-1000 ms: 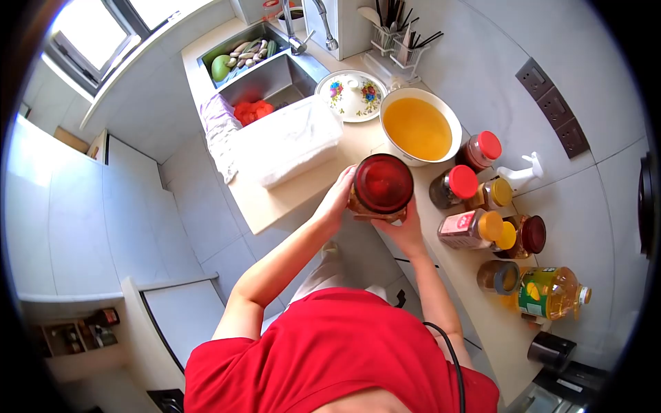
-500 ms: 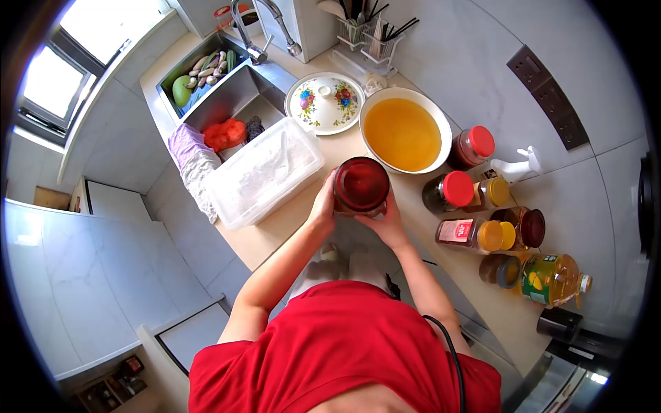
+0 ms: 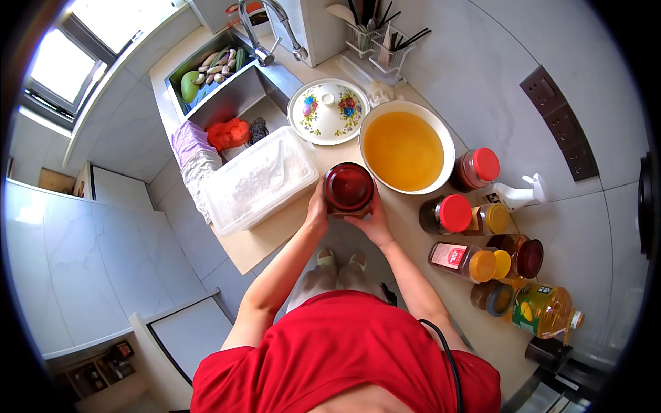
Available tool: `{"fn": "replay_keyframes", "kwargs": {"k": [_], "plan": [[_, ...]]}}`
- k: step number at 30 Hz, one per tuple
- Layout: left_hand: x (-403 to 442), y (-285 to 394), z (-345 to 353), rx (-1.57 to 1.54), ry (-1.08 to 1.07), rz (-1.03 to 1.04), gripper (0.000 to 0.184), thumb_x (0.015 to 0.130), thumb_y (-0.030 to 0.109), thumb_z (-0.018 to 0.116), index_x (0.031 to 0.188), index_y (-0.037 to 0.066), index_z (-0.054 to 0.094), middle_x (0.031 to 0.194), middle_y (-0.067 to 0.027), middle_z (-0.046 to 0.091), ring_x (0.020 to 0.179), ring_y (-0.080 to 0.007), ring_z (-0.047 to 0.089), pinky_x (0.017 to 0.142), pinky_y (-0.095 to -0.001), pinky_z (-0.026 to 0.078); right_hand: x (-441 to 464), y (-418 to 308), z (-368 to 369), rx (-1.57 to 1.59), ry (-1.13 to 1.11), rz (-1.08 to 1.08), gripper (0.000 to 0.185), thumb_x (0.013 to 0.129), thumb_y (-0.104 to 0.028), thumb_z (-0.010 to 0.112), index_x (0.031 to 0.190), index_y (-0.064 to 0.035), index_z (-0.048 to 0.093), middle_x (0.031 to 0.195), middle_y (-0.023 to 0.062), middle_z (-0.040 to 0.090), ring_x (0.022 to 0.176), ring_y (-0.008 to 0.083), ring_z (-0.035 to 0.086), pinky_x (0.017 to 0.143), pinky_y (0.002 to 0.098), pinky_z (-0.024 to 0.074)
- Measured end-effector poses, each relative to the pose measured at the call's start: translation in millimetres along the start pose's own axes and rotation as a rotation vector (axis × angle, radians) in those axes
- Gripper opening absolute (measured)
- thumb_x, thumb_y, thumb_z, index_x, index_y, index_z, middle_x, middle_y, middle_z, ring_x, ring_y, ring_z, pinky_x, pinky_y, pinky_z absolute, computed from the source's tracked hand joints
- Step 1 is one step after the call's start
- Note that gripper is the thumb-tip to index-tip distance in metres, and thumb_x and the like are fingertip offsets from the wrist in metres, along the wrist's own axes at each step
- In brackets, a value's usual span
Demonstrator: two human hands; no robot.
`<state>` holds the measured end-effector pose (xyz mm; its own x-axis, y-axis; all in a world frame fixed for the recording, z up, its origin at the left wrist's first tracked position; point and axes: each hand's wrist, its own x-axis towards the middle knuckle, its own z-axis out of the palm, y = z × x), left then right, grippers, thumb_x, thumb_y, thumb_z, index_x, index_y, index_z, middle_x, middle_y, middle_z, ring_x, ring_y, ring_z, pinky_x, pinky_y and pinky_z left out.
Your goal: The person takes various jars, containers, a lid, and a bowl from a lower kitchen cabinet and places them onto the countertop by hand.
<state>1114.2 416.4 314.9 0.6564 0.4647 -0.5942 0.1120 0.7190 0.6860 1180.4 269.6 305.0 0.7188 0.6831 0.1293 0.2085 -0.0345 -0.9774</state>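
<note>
A jar (image 3: 348, 187) with a dark red lid is held between both hands at the counter's front edge; its lid faces up and hides most of its body. My left hand (image 3: 317, 210) is closed around its left side. My right hand (image 3: 375, 223) wraps its right and near side. Just left of the jar lies a translucent plastic box (image 3: 265, 180) with whitish contents. Behind and to the right stands a white basin (image 3: 447, 155) of amber liquid. A flowered white lid (image 3: 328, 111) rests beside the basin.
Along the wall to the right stand several jars, one with a red lid (image 3: 455, 213), a spray bottle (image 3: 520, 193) and an oil bottle (image 3: 544, 310). A sink (image 3: 265, 96) with vegetables and a faucet (image 3: 265, 51) is at back left. Cloths (image 3: 196, 155) hang over the counter edge.
The view has shifted slightly, with most of the counter now lower in the picture. Both hands and the jar sit a little nearer the plastic box; the grip looks unchanged.
</note>
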Motion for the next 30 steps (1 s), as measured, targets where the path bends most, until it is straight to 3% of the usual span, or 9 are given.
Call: {"fn": "replay_keyframes", "kwargs": {"k": [7, 10, 12, 15, 25, 27, 30], "plan": [[9, 8, 8, 0.034, 0.098, 0.038, 0.049, 0.089, 0.051, 0.044, 0.12, 0.014, 0.055, 0.114, -0.0001, 0.059, 0.104, -0.0122, 0.053, 0.09, -0.0272, 0.039, 15, -4, 1, 0.049, -0.024, -0.047, 0.104, 0.062, -0.011, 0.08, 0.141, -0.0084, 0.014, 0.137, 0.0111, 0.033, 0.125, 0.0239, 0.036, 0.098, 0.037, 0.0369], [-3, 17, 17, 0.042, 0.139, 0.063, 0.047, 0.09, 0.049, 0.043, 0.117, 0.013, 0.056, 0.11, 0.0001, 0.06, 0.099, -0.012, 0.055, 0.087, -0.0275, 0.041, 20, -3, 1, -0.005, -0.024, -0.048, 0.104, 0.062, -0.012, 0.08, 0.141, -0.0081, 0.013, 0.133, 0.0113, 0.038, 0.119, 0.0231, 0.044, 0.092, 0.0351, 0.0419], [-6, 16, 23, 0.026, 0.159, 0.066, 0.045, 0.091, 0.047, 0.042, 0.115, 0.012, 0.057, 0.108, 0.0005, 0.061, 0.097, -0.0118, 0.056, 0.085, -0.0278, 0.042, 20, 0, 2, -0.005, -0.009, 0.017, 0.104, 0.061, -0.012, 0.081, 0.141, -0.0076, 0.014, 0.127, 0.0111, 0.044, 0.107, 0.0205, 0.053, 0.081, 0.0316, 0.0474], [-4, 11, 25, -0.04, 0.137, 0.216, 0.037, 0.092, 0.039, 0.041, 0.112, 0.011, 0.056, 0.107, -0.0011, 0.06, 0.098, -0.0117, 0.053, 0.087, -0.0284, 0.041, 21, -2, 4, -0.101, 0.064, -0.049, 0.105, 0.06, -0.012, 0.081, 0.141, -0.0072, 0.014, 0.122, 0.01, 0.049, 0.095, 0.0174, 0.057, 0.072, 0.0283, 0.0494], [16, -2, 14, 0.102, 0.148, 0.238, 0.044, 0.092, 0.045, 0.039, 0.111, 0.009, 0.057, 0.106, -0.0013, 0.059, 0.099, -0.0122, 0.051, 0.087, -0.0281, 0.039, 23, -2, 7, -0.182, 0.138, -0.029, 0.103, 0.058, -0.014, 0.082, 0.139, -0.0063, 0.019, 0.123, 0.0119, 0.048, 0.097, 0.0205, 0.058, 0.079, 0.0313, 0.0478], [20, -2, 12, 0.111, 0.165, 0.227, 0.047, 0.092, 0.047, 0.039, 0.109, 0.007, 0.058, 0.103, -0.0009, 0.059, 0.095, -0.0121, 0.052, 0.084, -0.027, 0.04, 27, -6, 7, -0.079, 0.125, 0.011, 0.095, 0.059, -0.02, 0.082, 0.134, -0.0055, 0.027, 0.13, 0.0157, 0.042, 0.116, 0.0285, 0.048, 0.092, 0.0373, 0.043], [19, -2, 17, 0.027, 0.188, 0.207, 0.046, 0.091, 0.048, 0.04, 0.107, 0.009, 0.058, 0.102, -0.0001, 0.059, 0.096, -0.0107, 0.051, 0.085, -0.0274, 0.039, 29, -15, 6, -0.115, 0.118, 0.003, 0.094, 0.058, -0.021, 0.082, 0.133, -0.005, 0.028, 0.128, 0.017, 0.043, 0.115, 0.0303, 0.048, 0.093, 0.0383, 0.0423]]}}
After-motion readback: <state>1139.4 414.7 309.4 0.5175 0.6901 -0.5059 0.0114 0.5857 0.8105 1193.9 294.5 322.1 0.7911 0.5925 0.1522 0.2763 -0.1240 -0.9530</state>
